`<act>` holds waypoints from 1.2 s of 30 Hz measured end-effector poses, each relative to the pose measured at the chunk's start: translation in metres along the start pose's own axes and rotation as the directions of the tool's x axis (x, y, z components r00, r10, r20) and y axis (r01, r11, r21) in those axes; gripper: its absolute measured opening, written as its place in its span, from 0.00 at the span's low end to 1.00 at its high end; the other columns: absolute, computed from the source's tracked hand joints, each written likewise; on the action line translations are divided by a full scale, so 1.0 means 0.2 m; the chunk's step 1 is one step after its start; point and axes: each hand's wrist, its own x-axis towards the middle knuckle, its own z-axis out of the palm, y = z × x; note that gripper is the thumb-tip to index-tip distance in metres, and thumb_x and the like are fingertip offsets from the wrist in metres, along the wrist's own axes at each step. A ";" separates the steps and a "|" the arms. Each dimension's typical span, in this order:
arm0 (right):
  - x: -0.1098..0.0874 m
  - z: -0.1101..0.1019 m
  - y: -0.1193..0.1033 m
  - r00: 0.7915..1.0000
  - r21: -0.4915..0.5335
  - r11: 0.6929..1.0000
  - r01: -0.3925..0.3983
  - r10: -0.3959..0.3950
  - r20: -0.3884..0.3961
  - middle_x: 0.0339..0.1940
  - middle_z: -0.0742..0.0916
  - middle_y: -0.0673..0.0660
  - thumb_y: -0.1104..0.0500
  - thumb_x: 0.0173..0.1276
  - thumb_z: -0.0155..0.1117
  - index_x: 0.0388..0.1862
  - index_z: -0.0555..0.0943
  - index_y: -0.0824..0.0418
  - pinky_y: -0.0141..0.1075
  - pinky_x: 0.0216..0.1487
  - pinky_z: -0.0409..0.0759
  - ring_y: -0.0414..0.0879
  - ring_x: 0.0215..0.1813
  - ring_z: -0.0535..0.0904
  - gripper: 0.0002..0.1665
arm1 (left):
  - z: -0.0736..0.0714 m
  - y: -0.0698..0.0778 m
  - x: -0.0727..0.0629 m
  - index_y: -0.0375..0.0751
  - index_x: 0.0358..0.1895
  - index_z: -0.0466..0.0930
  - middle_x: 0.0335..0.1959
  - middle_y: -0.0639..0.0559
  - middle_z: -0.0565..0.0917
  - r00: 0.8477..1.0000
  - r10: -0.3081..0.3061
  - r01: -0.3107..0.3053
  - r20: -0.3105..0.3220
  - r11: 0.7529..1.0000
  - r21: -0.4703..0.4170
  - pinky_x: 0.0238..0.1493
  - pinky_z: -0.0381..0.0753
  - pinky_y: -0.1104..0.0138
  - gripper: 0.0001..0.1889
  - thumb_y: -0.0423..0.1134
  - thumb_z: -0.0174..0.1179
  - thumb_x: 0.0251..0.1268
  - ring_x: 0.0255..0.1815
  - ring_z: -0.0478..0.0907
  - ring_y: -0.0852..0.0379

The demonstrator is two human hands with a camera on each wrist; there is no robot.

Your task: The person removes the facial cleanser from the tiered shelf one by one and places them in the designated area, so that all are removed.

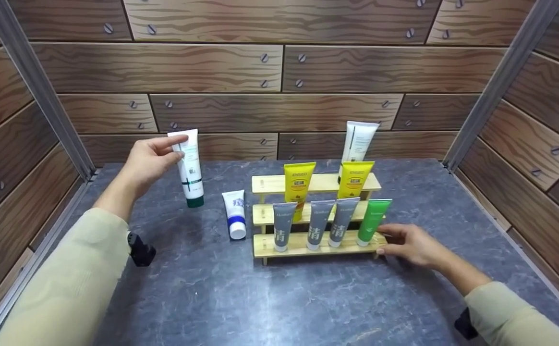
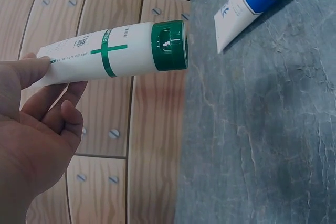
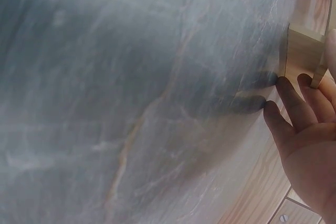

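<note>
The left hand [image 1: 152, 156] pinched a white tube [image 1: 190, 166] near its flat top, green cap [image 2: 170, 45] downward; I couldn't tell whether it touched the surface [image 1: 202, 298]. A blue-banded tube [image 1: 234, 206] lay just to its right. The right hand's [image 1: 416, 247] thumb and fingers gripped the tiered wooden rack [image 1: 298, 242] at its lowest step, beside a green tube [image 1: 374, 221].

Room before rack [image 1: 263, 247], blue-banded tube [image 1: 235, 215] obstructing left;
</note>
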 end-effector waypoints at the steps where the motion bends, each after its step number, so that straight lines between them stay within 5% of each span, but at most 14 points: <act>1: 0.00 0.00 0.00 1.000 -0.002 1.000 0.002 -0.002 0.001 0.65 0.84 0.72 0.50 0.68 0.78 0.68 0.79 0.72 0.63 0.70 0.72 0.69 0.67 0.79 0.38 | 0.00 -0.01 0.00 0.42 0.76 0.75 0.73 0.35 0.76 1.000 -0.001 0.001 -0.001 1.000 0.003 0.73 0.73 0.50 0.25 0.30 0.59 0.80 0.71 0.73 0.44; 22: 0.00 0.01 0.00 0.998 0.015 0.998 0.054 -0.054 -0.010 0.63 0.85 0.70 0.54 0.69 0.78 0.67 0.80 0.73 0.60 0.68 0.75 0.66 0.65 0.82 0.35 | 0.10 -0.14 0.02 0.44 0.76 0.75 0.73 0.33 0.75 0.999 -0.040 0.040 0.005 0.999 -0.022 0.74 0.71 0.48 0.24 0.31 0.56 0.82 0.72 0.72 0.42; 36: 0.00 0.00 0.00 1.000 0.021 1.000 0.010 -0.010 0.003 0.66 0.83 0.72 0.51 0.68 0.78 0.68 0.79 0.73 0.64 0.72 0.70 0.70 0.69 0.77 0.38 | 0.17 -0.26 0.04 0.43 0.79 0.71 0.80 0.36 0.66 0.998 -0.059 0.061 0.023 0.996 -0.070 0.78 0.65 0.48 0.24 0.32 0.53 0.85 0.80 0.63 0.41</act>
